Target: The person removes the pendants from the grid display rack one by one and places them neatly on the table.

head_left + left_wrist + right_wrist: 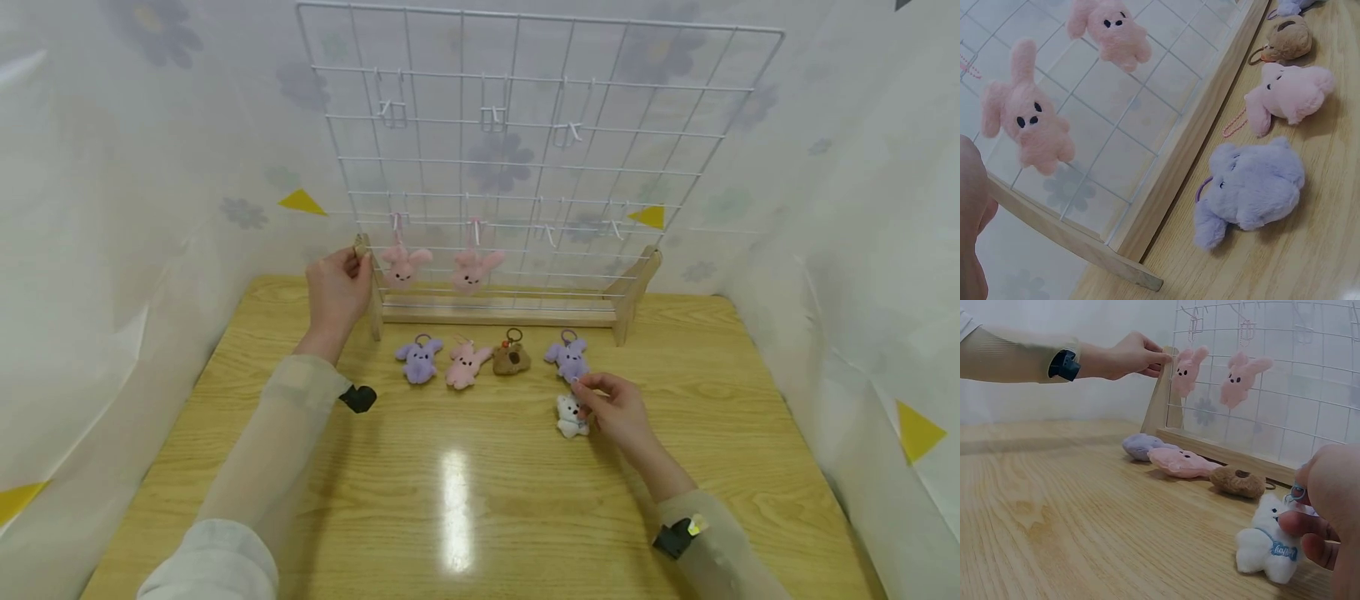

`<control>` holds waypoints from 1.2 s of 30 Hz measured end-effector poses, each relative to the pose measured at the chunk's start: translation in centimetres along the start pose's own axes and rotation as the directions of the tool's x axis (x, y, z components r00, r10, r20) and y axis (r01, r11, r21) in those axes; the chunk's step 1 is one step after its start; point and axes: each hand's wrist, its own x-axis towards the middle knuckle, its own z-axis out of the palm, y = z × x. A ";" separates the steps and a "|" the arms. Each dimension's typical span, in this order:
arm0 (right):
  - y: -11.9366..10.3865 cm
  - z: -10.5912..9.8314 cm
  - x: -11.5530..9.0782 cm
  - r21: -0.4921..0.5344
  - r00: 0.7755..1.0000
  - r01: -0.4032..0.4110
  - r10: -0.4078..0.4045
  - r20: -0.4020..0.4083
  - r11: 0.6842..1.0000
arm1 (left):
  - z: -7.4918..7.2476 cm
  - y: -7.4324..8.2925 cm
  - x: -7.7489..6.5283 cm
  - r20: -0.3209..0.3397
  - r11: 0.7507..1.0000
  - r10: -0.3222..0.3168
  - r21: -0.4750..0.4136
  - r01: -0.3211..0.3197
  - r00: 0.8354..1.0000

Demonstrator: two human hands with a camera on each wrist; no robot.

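Note:
My left hand grips the top of the wooden left leg of a white wire grid rack. In my right hand, the fingertips pinch the blue ring of a white plush keychain, which has a blue collar tag and is upright at the tabletop. Just behind it lies a purple plush keychain, partly hidden by the hand in the right wrist view. Farther left are a brown plush keychain, a pink bunny keychain and another purple plush keychain.
Two pink bunny keychains, one at the left and one beside it, hang from lower hooks. Other white hooks on the grid hold nothing. A wooden crossbar joins the rack's legs. Pale flowered cloth surrounds the table.

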 end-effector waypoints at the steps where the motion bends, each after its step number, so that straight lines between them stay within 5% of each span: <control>1: 0.0 0.0 0.0 -0.002 1.000 -0.003 0.003 -0.004 1.000 | 0.0 0.0 0.0 0.000 1.000 0.001 -0.001 -0.001 1.000; 36: 0.8 -0.5 1.4 0.017 1.000 0.003 -0.003 -0.010 1.000 | 0.2 -0.1 0.0 -0.016 1.000 0.011 0.010 -0.010 1.000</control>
